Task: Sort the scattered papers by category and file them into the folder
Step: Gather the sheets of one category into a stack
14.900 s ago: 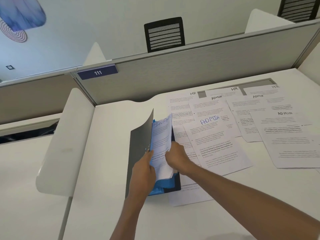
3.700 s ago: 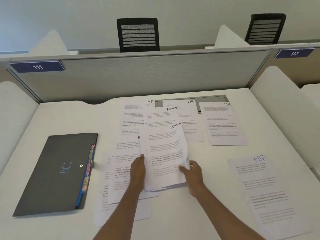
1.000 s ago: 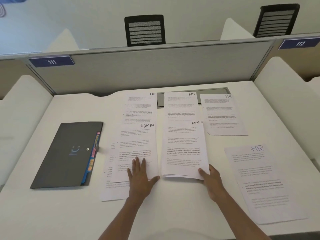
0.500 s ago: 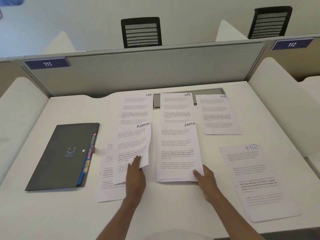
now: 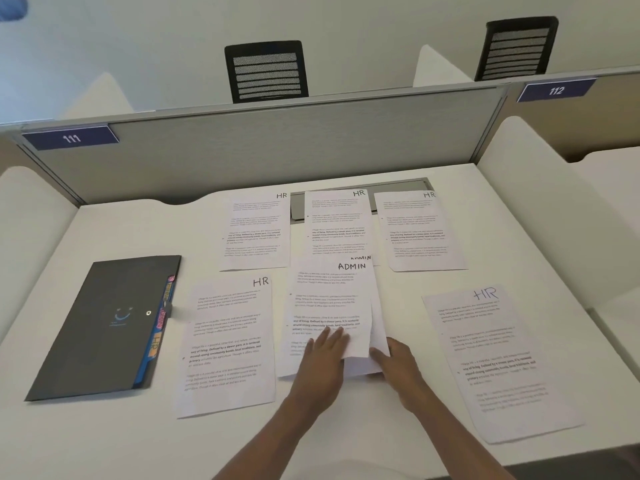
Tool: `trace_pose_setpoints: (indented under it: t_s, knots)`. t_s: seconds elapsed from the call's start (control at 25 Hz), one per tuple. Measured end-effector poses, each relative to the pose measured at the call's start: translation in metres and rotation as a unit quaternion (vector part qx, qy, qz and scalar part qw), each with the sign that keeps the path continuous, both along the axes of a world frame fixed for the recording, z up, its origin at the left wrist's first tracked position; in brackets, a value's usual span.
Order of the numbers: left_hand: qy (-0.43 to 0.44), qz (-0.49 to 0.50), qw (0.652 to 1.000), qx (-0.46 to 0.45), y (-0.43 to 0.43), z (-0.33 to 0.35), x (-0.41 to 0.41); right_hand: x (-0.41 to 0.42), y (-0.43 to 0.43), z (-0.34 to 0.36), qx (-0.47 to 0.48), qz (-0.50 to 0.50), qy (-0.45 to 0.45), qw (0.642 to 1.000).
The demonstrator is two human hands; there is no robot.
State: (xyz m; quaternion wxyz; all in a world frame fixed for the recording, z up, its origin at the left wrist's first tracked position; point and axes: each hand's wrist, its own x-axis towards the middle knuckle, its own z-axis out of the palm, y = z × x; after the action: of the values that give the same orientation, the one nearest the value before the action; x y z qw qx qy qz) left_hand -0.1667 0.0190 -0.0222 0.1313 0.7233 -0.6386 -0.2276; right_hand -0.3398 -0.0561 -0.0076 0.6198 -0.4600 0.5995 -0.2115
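Note:
A stack of white ADMIN papers (image 5: 332, 299) lies at the desk's middle. My left hand (image 5: 323, 362) lies on the top ADMIN sheet, whose lower right corner curls over my fingertips. My right hand (image 5: 394, 358) grips the stack's lower right corner. One HR sheet (image 5: 228, 344) lies flat to the left of the stack. Another HR sheet (image 5: 495, 362), lettered in blue, lies to the right. Three HR sheets (image 5: 256, 230) (image 5: 337, 223) (image 5: 415, 230) form a row at the back. The dark grey folder (image 5: 104, 327) lies closed at the left, with coloured tabs along its right edge.
A grey partition (image 5: 277, 150) with a label 111 closes the desk's far side. White side panels (image 5: 540, 209) flank the white desk (image 5: 104, 441). A grey cable hatch (image 5: 398, 188) sits under the back row. Two black chairs stand beyond the partition.
My left hand carried the left ADMIN sheet rightward onto the stack held by my right hand. The HR sheet that lay beneath it is now uncovered.

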Motion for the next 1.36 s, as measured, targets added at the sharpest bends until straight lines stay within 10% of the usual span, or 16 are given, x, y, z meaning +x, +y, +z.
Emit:
trace_pose_setpoints:
  t_s: [0.48, 0.64, 0.76, 0.96, 1.36]
  knots:
    - [0.042, -0.075, 0.987, 0.135, -0.012, 0.013, -0.030, -0.004, -0.044, 0.000, -0.077, 0.075, 0.092, 0.990]
    - [0.197, 0.134, 0.971, 0.015, -0.018, 0.033, -0.004, -0.018, -0.044, 0.000, -0.078, 0.054, 0.042, 0.995]
    - [0.216, 0.306, 0.927, -0.022, -0.027, 0.044, 0.035, -0.025, -0.043, 0.009, -0.055, 0.047, -0.006, 0.997]
    - [0.510, 0.383, 0.769, -0.042, -0.047, 0.067, 0.084, -0.022, -0.046, 0.025, -0.017, 0.069, -0.133, 0.989]
    - [0.519, 0.208, 0.819, -0.131, -0.051, 0.110, 0.085, 0.022, -0.091, 0.093, -0.099, 0.026, -0.184, 0.977]
